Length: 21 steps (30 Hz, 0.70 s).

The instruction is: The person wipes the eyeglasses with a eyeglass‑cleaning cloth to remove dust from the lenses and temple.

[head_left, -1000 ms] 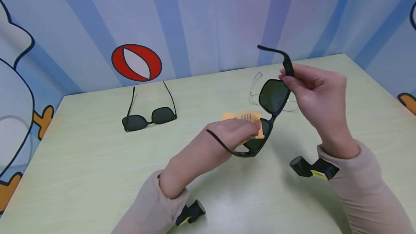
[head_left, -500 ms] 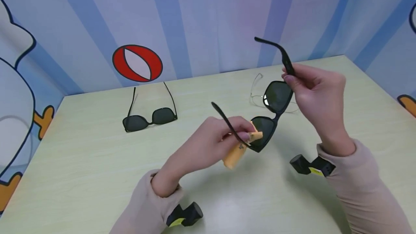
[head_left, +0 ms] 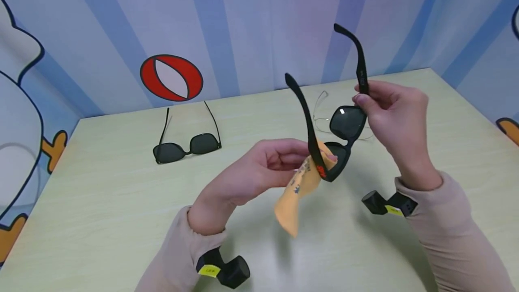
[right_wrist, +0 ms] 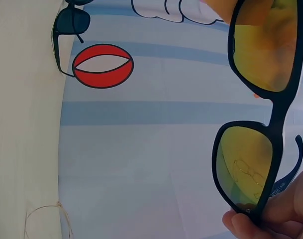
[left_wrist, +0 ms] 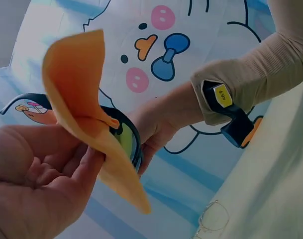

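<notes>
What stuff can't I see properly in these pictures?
Wire glasses: head view, partly hidden behind the held sunglasses.
Lower lens of that held pair: head view, partly covered by the cloth.
Red mark on one arm of that pair: head view, too small to read.
Other sunglasses: right wrist view, cut off by the top edge.

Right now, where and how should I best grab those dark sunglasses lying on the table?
Probably pinch the bridge of the dark sunglasses, coming down from your side. The lenses face you while both arms spread open behind them toward the backdrop, leaving the bridge exposed; gripping there should avoid smudging the lenses. Your left hand is nearer, but it's holding the orange cloth.
</notes>
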Motion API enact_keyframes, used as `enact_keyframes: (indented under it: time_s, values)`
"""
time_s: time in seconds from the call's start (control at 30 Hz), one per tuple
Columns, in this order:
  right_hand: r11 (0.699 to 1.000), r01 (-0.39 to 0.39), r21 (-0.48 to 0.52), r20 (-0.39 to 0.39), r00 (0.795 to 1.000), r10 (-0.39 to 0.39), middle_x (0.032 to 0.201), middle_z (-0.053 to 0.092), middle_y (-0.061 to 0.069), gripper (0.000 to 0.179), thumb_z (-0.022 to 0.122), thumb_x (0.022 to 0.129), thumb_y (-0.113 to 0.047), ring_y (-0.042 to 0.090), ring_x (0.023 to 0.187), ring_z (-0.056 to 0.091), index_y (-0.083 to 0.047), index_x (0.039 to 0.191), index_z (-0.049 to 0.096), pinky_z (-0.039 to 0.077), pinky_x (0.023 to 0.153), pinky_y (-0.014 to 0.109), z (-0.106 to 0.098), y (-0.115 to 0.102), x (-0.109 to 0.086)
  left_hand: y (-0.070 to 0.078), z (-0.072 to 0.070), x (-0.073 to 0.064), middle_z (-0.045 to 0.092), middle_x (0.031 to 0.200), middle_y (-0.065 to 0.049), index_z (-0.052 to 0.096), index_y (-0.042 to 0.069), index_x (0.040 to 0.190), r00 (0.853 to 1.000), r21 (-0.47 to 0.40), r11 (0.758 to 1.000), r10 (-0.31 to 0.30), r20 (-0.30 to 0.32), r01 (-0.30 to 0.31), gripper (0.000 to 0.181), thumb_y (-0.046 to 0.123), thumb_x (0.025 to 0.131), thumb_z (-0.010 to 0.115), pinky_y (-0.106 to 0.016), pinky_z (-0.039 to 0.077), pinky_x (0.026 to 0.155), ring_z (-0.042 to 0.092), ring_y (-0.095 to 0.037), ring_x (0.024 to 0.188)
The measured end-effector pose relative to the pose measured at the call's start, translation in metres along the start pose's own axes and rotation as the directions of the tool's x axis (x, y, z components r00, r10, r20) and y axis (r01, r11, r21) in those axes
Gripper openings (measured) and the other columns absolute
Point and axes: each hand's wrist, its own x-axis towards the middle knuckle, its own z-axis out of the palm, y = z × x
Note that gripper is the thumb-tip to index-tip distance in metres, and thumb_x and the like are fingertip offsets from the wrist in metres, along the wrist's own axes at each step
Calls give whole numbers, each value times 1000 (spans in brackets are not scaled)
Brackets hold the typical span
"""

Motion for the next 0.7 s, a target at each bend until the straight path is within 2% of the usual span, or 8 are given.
enact_keyframes:
  time_s: [0.07,0.13,0.2,0.3,0.43,0.53,0.7]
  values:
    - [1000,-6,9,-2,1000,6,91,70,16,18,67,85,-8,-3,74,64,0,101,72,50,71,13,1,1,0,-1,2,0,50,124,-32,43,-15,129,1000,43,999,27,-6,-27,45,-19,84,50,-40,47,94,59,-19,107]
    - [1000,-5,7,-3,1000,5,91,70,15,18,67,85,-8,-4,74,63,0,101,71,50,71,13,3,3,0,-2,5,2,54,123,-27,47,-12,127,997,140,988,68,-21,-65,45,-17,83,56,-39,48,93,59,-18,105]
    - [1000,2,6,-6,1000,-2,91,70,15,18,66,86,-8,-5,74,63,1,101,71,51,71,13,4,4,1,-4,11,5,59,119,-20,53,-8,123,992,244,965,114,-48,-99,41,-13,83,60,-37,50,89,59,-17,101]
    - [1000,12,-6,-20,1000,-12,91,70,15,18,66,86,-8,-3,76,64,1,101,71,50,72,13,7,5,0,-9,20,7,66,107,-11,63,-3,112,978,370,924,157,-135,-97,28,-6,84,63,-33,52,82,60,-14,91]
    - [998,56,13,-59,997,-56,91,70,15,17,66,86,-5,-1,78,65,1,101,71,50,71,12,11,5,1,-12,31,9,69,93,-6,69,1,100,952,407,912,168,-254,-52,17,-3,84,64,-30,53,75,62,-10,80]
    - [992,127,15,-99,987,-125,89,70,15,15,65,86,-1,-8,76,62,3,98,71,49,70,10,13,6,0,-11,35,9,69,92,-5,70,2,97,945,421,905,191,-266,-64,16,-4,84,64,-29,53,73,63,-9,79]
    - [973,227,-36,-166,959,-230,85,71,15,13,64,85,1,-18,72,55,3,95,73,45,65,6,15,6,0,-9,37,7,70,93,-5,70,2,98,942,426,900,216,-259,-89,17,-5,84,63,-29,54,73,62,-10,79]
